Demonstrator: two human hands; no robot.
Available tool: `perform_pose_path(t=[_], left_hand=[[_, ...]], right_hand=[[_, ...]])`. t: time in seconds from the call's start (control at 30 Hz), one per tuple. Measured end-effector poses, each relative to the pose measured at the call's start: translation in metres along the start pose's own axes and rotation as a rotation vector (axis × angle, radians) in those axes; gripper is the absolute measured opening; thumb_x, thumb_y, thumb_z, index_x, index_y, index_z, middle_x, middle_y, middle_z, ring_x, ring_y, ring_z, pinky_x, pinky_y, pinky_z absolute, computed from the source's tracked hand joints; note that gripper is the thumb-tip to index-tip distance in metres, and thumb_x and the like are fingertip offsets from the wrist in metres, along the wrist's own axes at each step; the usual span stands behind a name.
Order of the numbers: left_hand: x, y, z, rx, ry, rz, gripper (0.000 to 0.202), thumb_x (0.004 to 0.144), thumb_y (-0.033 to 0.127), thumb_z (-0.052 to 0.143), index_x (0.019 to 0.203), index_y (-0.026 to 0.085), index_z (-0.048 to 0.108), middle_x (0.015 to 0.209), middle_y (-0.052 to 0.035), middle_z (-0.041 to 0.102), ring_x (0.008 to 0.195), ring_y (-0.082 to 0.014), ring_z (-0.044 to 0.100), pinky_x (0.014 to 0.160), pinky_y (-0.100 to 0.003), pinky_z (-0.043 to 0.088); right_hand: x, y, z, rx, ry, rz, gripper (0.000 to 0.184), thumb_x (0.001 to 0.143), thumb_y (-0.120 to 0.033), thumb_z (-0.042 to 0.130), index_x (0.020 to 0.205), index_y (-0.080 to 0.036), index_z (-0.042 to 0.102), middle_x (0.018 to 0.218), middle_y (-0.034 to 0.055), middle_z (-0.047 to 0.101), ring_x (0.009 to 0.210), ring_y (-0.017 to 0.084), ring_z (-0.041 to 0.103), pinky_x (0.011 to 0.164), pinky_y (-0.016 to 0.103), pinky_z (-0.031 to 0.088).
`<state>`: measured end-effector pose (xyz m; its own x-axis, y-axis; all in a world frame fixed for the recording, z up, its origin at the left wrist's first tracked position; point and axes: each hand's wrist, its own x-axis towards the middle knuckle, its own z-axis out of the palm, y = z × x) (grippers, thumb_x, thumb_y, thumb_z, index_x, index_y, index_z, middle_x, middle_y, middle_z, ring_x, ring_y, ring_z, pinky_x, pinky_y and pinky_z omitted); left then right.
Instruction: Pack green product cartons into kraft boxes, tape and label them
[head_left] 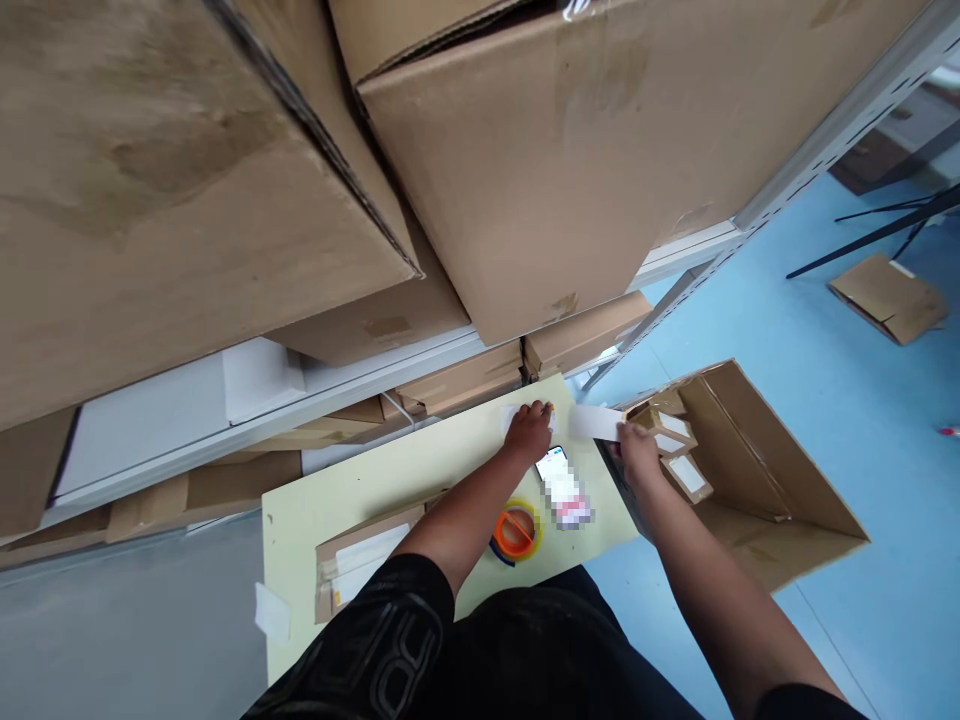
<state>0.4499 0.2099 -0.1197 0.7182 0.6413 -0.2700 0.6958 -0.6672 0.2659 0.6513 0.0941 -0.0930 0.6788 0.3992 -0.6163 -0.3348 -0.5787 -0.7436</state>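
My left hand (529, 430) rests closed on a white paper slip (511, 416) at the far edge of a pale yellow table (360, 485). My right hand (637, 450) pinches a white label strip (595, 422) that hangs in the air between the table and a large open cardboard box (757, 500) on the floor. Small labelled parcels (675, 445) lie inside that box, right by my right hand. A phone (562, 485) lies on the table between my hands, its screen blurred.
An orange and yellow tape dispenser (516, 530) sits near the table's front edge. A flat taped parcel (367, 560) lies at the left. Big cardboard boxes (540, 170) fill metal shelves (360, 385) overhead and behind. A folded carton (889, 297) lies on the blue floor (862, 420).
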Motion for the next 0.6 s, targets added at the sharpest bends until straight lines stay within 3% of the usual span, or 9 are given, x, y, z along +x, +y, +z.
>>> perform_pose_path(t=[0.13, 0.3, 0.4, 0.47, 0.6], left_hand=[[0.0, 0.003, -0.001, -0.008, 0.0, -0.021, 0.059, 0.098, 0.027, 0.051, 0.154, 0.013, 0.042, 0.144, -0.0187, 0.05, 0.12, -0.0324, 0.05, 0.103, -0.043, 0.042], [-0.012, 0.002, -0.016, -0.215, -0.004, -0.033, 0.052, 0.098, 0.023, 0.051, 0.15, 0.017, 0.05, 0.139, -0.0156, 0.056, 0.124, -0.0298, 0.053, 0.108, -0.041, 0.041], [-0.032, 0.004, -0.034, -0.498, 0.037, -0.076, 0.038, 0.098, 0.028, 0.051, 0.132, 0.018, 0.065, 0.133, -0.0129, 0.063, 0.124, -0.0271, 0.057, 0.108, -0.037, 0.043], [-0.052, 0.007, -0.05, -0.719, 0.037, -0.098, 0.031, 0.098, 0.035, 0.052, 0.116, 0.019, 0.071, 0.122, -0.0105, 0.069, 0.115, -0.0251, 0.063, 0.101, -0.036, 0.048], [-0.107, 0.003, -0.092, -1.174, -0.019, -0.142, 0.035, 0.092, 0.05, 0.06, 0.103, 0.018, 0.071, 0.103, -0.0074, 0.073, 0.093, -0.021, 0.068, 0.081, -0.032, 0.052]], right_hand=[[-0.014, 0.01, -0.04, 0.065, 0.107, 0.019, 0.027, 0.079, -0.047, 0.064, 0.075, -0.025, 0.05, 0.059, -0.0038, 0.052, 0.048, 0.014, 0.05, 0.048, 0.029, 0.045], [-0.061, -0.004, -0.077, -0.004, 0.077, -0.17, 0.034, 0.077, -0.052, 0.07, 0.072, -0.02, 0.059, 0.056, -0.0017, 0.057, 0.052, 0.015, 0.053, 0.052, 0.027, 0.043], [-0.096, -0.019, -0.077, 0.009, 0.025, -0.261, 0.034, 0.075, -0.052, 0.073, 0.077, -0.019, 0.064, 0.059, -0.0011, 0.061, 0.054, 0.015, 0.053, 0.053, 0.027, 0.043], [-0.119, -0.03, -0.069, 0.1, -0.048, -0.271, 0.031, 0.073, -0.048, 0.076, 0.08, -0.02, 0.065, 0.064, -0.0012, 0.064, 0.055, 0.014, 0.054, 0.054, 0.027, 0.045], [-0.165, -0.053, -0.043, 0.2, -0.281, -0.266, 0.027, 0.072, -0.043, 0.078, 0.077, -0.021, 0.064, 0.063, -0.0031, 0.062, 0.052, 0.012, 0.052, 0.052, 0.025, 0.045]])
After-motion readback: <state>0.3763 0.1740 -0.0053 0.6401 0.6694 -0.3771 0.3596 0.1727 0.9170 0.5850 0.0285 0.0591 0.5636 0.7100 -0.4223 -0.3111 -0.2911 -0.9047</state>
